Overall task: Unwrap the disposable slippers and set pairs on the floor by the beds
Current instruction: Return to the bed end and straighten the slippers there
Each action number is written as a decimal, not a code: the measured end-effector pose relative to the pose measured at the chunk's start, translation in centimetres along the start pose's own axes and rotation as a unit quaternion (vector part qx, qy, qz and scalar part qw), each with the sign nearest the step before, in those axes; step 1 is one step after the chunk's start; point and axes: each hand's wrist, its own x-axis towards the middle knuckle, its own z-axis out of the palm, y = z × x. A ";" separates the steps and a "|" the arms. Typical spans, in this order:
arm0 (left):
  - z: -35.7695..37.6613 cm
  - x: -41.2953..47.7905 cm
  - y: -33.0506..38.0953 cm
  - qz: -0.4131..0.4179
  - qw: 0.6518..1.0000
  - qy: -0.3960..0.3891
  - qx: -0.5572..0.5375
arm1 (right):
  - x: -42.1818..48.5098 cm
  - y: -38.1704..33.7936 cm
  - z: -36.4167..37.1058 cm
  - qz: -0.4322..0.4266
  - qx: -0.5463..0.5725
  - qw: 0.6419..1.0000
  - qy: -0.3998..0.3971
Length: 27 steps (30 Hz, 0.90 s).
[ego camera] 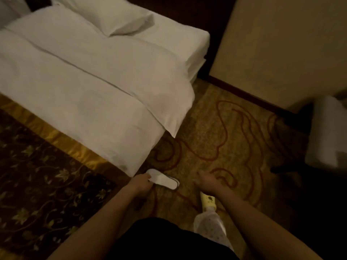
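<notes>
A white disposable slipper [165, 180] lies low over the patterned carpet just off the bed's near corner. My left hand [142, 182] grips its left end, fingers closed on it. I cannot tell whether it is one slipper or a stacked pair. My right hand [206, 182] hovers to the right of the slipper, apart from it, fingers spread and holding nothing. The bed [93, 87] with white linen fills the upper left.
A dark floral bed runner with a gold border [43, 175] covers the bed's foot at left. A beige wall [277, 49] with a dark baseboard stands at right. A white object [326, 136] sits at far right. My yellow slipper [207, 200] and patterned trouser leg show below.
</notes>
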 end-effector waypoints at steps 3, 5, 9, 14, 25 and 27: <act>0.2 1.6 1.0 -0.039 0.997 0.017 -0.062 | 3.8 0.5 -3.0 -0.063 -0.045 0.997 -0.014; 0.6 2.5 2.1 -0.067 0.991 0.042 -0.112 | 6.5 0.7 -4.9 -0.108 -0.091 0.989 -0.033; 2.4 4.3 4.0 -0.126 0.967 0.095 -0.199 | 12.1 0.7 -8.0 -0.176 -0.175 0.966 -0.072; 5.3 8.3 4.7 -0.185 0.937 0.138 -0.264 | 18.6 0.2 -7.4 -0.222 -0.211 0.945 -0.112; 19.3 28.1 -2.1 -0.234 0.901 0.146 -0.335 | 37.7 2.0 12.1 -0.241 -0.196 0.937 -0.161; 22.2 32.6 -3.4 -0.236 0.896 0.153 -0.344 | 41.5 2.9 16.3 -0.244 -0.204 0.934 -0.164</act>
